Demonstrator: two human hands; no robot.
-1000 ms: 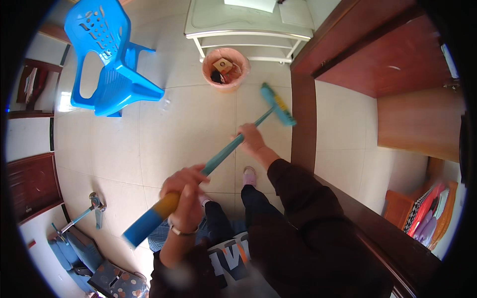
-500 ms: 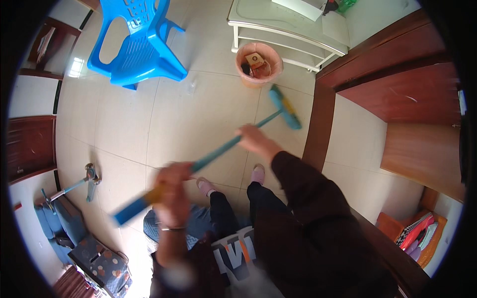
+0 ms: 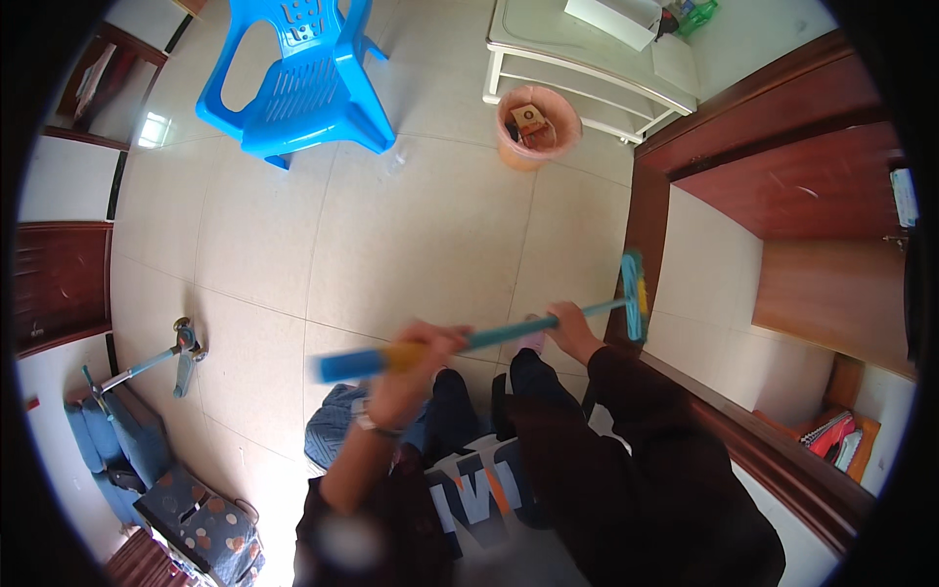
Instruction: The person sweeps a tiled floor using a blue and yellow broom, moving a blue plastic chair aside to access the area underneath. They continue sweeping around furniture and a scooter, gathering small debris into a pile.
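Observation:
A long-handled sponge mop, with a teal pole and a blue end grip, is held across in front of my legs. My left hand is wrapped round the pole near its yellow collar, slightly blurred. Farther along, my right hand grips the pole close to the head. The bar-shaped mop head, teal with a yellow strip, appears over the dark brown door sill at right; I cannot tell whether it touches. On my left wrist is a band.
A pink-orange waste bin with rubbish stands by a white low table. Far left is a blue plastic chair. A scooter stands at left near a blue seat. Wooden doors stand at right.
The mop has swung to the right and nearer me, its head passing from beside the bin to over the sill. Both hands moved right with it, still gripping.

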